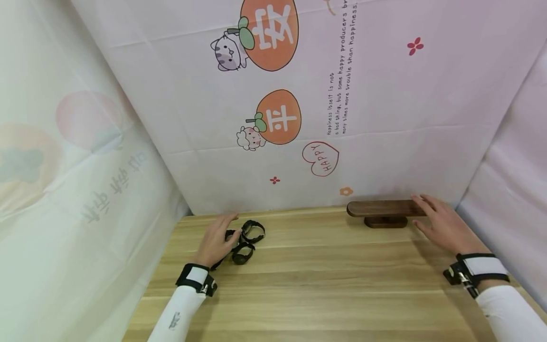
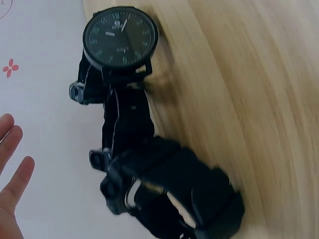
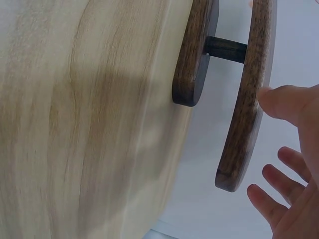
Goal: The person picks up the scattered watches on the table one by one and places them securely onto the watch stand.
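Note:
Black wristwatches (image 1: pixel 253 231) lie together at the left of the wooden table, one with its round dial (image 2: pixel 120 37) facing the left wrist camera. My left hand (image 1: pixel 217 240) hovers over and beside them, fingers extended and apart, hiding part of the group. At the back right stands a dark wooden stand (image 1: pixel 376 208), a long rounded bar on a short post above a smaller base (image 3: pixel 192 59). My right hand (image 1: pixel 446 228) is at the bar's right end. Its thumb tip overlaps the bar in the right wrist view, and the other fingers are spread loosely beyond the end.
The light wood table (image 1: pixel 325 285) meets a white printed cloth (image 1: pixel 384 104) along its back edge, right behind the stand. More cloth hangs at the left (image 1: pixel 85 199) and right sides. Each wrist wears a black strap with a small camera.

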The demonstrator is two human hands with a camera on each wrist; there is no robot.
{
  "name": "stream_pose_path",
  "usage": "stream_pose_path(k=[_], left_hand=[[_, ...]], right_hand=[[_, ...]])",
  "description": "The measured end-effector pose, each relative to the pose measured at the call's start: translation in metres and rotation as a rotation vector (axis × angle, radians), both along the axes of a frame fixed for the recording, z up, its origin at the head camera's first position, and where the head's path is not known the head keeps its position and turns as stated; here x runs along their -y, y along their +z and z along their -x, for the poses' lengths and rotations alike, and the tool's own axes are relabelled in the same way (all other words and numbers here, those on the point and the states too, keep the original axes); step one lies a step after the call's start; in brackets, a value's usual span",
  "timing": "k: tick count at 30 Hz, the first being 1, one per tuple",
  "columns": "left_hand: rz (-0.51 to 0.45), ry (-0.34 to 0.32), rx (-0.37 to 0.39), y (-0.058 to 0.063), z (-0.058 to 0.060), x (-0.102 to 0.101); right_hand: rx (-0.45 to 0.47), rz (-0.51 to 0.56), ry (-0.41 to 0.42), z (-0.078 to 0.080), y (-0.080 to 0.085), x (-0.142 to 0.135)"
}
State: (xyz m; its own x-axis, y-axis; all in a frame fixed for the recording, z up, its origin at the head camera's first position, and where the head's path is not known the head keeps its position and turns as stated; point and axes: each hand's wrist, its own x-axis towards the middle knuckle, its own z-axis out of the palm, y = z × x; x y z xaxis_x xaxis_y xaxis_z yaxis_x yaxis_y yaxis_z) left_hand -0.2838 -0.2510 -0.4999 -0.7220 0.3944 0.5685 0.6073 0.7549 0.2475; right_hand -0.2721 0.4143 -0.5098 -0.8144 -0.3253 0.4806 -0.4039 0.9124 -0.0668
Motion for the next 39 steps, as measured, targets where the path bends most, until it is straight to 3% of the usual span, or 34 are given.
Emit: stream_pose_path(k=[8, 20, 30, 39], left_hand=[[-0.05, -0.03, 0.014, -0.009, 0.006, -0.015], [-0.12, -0.08, -0.027, -0.015, 0.011, -0.041], [-0.118, -0.133, 0.0, -0.022, 0.01, -0.048], [-0.111, -0.123, 0.01, -0.021, 0.01, -0.052]], right_hand=[[-0.062, 0.043, -0.007, 0.008, -0.009, 0.002], [0.006, 0.067, -0.057, 0.012, -0.01, 0.008], [0.041, 0.047, -0.078, 0.018, -0.011, 0.012], [-0.076, -0.014, -0.05, 0.023, -0.013, 0.006]])
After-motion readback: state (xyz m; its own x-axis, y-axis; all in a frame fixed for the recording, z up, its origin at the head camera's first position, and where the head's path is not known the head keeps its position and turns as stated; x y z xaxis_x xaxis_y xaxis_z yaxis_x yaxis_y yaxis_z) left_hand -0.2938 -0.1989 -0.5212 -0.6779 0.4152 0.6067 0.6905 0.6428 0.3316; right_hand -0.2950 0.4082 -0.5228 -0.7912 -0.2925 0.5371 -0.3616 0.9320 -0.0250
